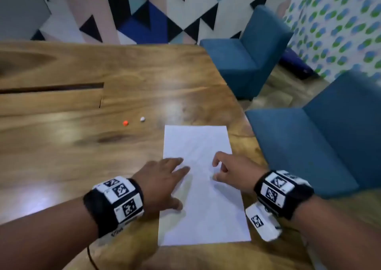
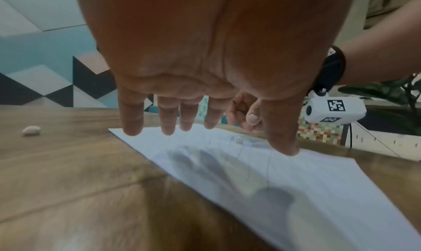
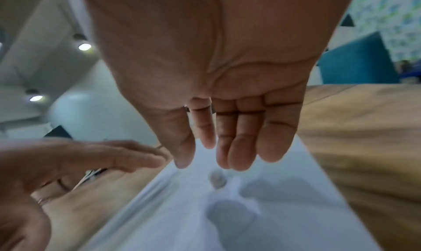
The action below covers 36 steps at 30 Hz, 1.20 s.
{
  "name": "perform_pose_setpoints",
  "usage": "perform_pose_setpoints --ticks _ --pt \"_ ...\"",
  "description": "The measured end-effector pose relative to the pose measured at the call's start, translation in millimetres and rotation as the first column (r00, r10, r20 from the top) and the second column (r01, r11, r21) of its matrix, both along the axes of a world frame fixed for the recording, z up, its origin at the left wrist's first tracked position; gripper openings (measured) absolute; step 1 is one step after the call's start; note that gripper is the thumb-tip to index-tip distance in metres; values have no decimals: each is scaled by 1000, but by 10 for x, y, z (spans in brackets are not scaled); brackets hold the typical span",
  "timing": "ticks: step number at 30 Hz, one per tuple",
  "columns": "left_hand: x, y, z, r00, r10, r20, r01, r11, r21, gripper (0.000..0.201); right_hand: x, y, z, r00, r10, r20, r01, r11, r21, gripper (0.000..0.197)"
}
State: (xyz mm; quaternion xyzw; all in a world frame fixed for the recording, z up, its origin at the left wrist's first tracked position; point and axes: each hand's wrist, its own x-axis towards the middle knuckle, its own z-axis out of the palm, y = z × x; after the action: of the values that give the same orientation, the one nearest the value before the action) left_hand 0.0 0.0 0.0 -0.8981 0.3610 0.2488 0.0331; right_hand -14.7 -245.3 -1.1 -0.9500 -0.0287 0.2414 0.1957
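The sheet of paper (image 1: pixel 204 207) lay flat on the counter (image 1: pixel 82 156), close to its right edge and reaching almost to the near edge, with its long axis running straight away from me. In the wrist views a small pale pellet (image 3: pixel 217 180) sat on the sheet; in the head view the hands hid it. My right hand (image 1: pixel 233 170) hung over the right half of the paper, its fingers (image 3: pixel 237 147) loosely curled, slightly apart and holding nothing. The pellet lay just below and ahead of their tips, so I judged this the nearer hand for a pick. My left hand (image 1: pixel 162 179) reached in across the sheet's left long edge with its fingers (image 2: pixel 168 121) straight and spread. The thumb tip appeared to touch the paper, but I could not tell whether the other fingers pressed or only hovered. Well apart from the sheet, toward the middle of the counter, an orange bead (image 1: pixel 125 123) and a white bead (image 1: pixel 142 119) lay near each other. Two blue chairs (image 1: pixel 309 141) stood beyond the counter's right edge.
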Motion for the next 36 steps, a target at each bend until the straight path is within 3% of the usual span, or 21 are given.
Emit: perform_pose_setpoints --ticks 3,7,11,15,20,25,30,36 --pt "-44 51 -228 1000 6 16 -7 998 63 115 76 159 -215 994 106 18 -102 982 -157 20" --pt "-170 80 -364 998 16 57 -20 997 79 118 31 217 -251 994 79 81 -61 977 -203 7" --pt "-340 76 -425 991 68 117 -73 997 37 115 -185 66 16 979 -59 196 74 995 -71 6" --pt "-477 78 -410 986 108 128 -111 994 16 107 -605 -65 135 979 -130 156 114 988 104 8" --pt "-380 -213 -293 991 -80 108 84 996 -29 107 -879 -168 -63 971 -180 159 165 981 106 7" --pt "-358 -551 -479 980 -191 62 192 981 -5 122 -821 -188 -278 972 13 235 1 998 -57 10" --pt "-381 -595 -599 977 -203 66 201 979 35 127 -801 -224 -404 966 28 257 12 989 -149 5" --pt "-368 -594 -626 971 -225 83 222 974 44 128 -1156 89 -438 946 235 225 -214 970 -113 14"
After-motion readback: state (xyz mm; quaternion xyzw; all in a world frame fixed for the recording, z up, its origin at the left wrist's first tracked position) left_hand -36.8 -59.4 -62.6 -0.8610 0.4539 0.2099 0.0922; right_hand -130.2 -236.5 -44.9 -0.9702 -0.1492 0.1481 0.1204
